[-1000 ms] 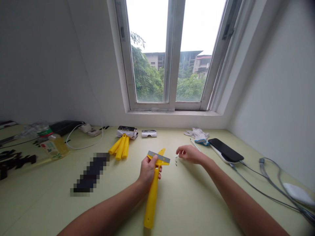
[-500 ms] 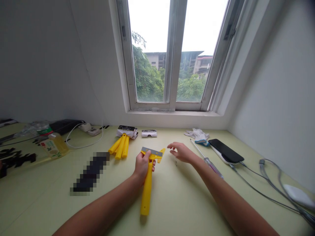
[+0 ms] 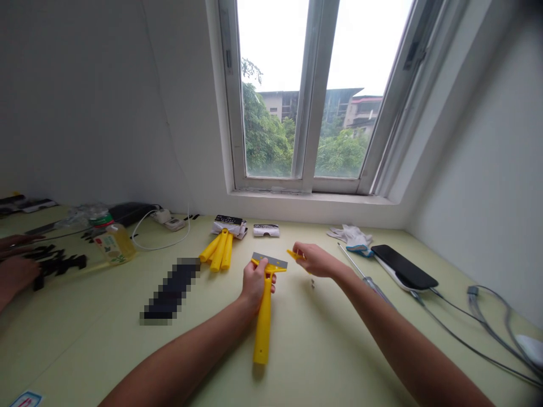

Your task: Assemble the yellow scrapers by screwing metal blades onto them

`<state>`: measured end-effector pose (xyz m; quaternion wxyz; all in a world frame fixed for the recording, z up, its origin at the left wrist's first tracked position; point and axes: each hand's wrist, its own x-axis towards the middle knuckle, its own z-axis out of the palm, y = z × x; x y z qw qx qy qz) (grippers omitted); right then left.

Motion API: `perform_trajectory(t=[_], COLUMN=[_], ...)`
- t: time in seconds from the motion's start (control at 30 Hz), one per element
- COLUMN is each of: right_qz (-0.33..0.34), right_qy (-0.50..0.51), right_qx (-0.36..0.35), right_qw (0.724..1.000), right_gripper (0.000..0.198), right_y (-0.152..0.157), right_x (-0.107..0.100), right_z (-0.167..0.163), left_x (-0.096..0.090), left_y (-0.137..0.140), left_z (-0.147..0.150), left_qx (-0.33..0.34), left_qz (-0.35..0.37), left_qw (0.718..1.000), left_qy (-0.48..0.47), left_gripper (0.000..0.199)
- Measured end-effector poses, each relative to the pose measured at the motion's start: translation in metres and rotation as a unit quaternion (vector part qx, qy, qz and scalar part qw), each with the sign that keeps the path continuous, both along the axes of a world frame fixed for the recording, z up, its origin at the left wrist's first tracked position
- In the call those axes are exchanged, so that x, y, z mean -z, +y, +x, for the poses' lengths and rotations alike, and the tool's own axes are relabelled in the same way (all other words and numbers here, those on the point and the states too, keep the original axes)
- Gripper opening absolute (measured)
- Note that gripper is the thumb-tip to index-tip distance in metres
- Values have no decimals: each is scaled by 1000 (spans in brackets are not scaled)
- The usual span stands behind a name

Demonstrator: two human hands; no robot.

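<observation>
Left hand [image 3: 253,282] is gripping the yellow scraper [image 3: 262,322] just below its head, thumb resting up at the blade; right hand [image 3: 314,261] is pinching a smaller yellow piece, hovering between scraper and screwdriver [image 3: 352,260]. Doing this well is probably depending on a firm left grip, fingertips staying off the blade's edge, and the right hand pinching lightly so the piece isn't twisting. Scraper is sitting left of the screwdriver, well apart from it; long axis is running almost straight outward, leaning slightly right at the far end. Butt is pointing back to the near side, head is pointing away, while the screwdriver is slanting the other way, tip going far-left. Blade [image 3: 275,262] is lying crosswise to the handle, its screwdriver-side end dipping slightly nearer. Yellow piece [image 3: 293,255] is mostly hiding under the fingers; its visible tip is pointing leftward, away from the screwdriver. Tiny metal bits [image 3: 313,281], likely screws, are lying left of the screwdriver, near the right hand; can't tell how many.
</observation>
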<state>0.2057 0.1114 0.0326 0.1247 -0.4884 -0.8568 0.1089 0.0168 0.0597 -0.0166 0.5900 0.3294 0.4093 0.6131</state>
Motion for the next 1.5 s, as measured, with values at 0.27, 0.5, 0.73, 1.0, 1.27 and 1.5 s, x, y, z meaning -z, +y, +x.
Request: perform_trajectory(t=[0.27, 0.5, 0.73, 1.0, 1.27, 1.5], right_qz=[-100, -115, -76, -126, -60, -64], right_qy=[394, 475, 410, 379, 275, 237], right_qx=[2, 27, 71, 41, 33, 32], right_qw=[914, 872, 906, 916, 959, 969], right_gripper=[18, 24, 25, 27, 18, 13], right_y=[-48, -63, -60, -59, -61, -59], right_x=[-35, -37, -12, -6, 2, 6], right_z=[20, 9, -5, -9, -14, -12], left_x=[1, -5, -5, -3, 2, 9], left_y=[-22, -27, -29, -30, -29, -30], left_z=[19, 18, 18, 20, 21, 22], left_qx=[73, 69, 80, 84, 87, 116], left_qz=[-4, -22, -25, -18, -11, -8], left_qw=[997, 997, 995, 995, 994, 993], left_qy=[-2, -14, -56, -59, -65, -28], left_gripper=[30, 27, 27, 26, 19, 21])
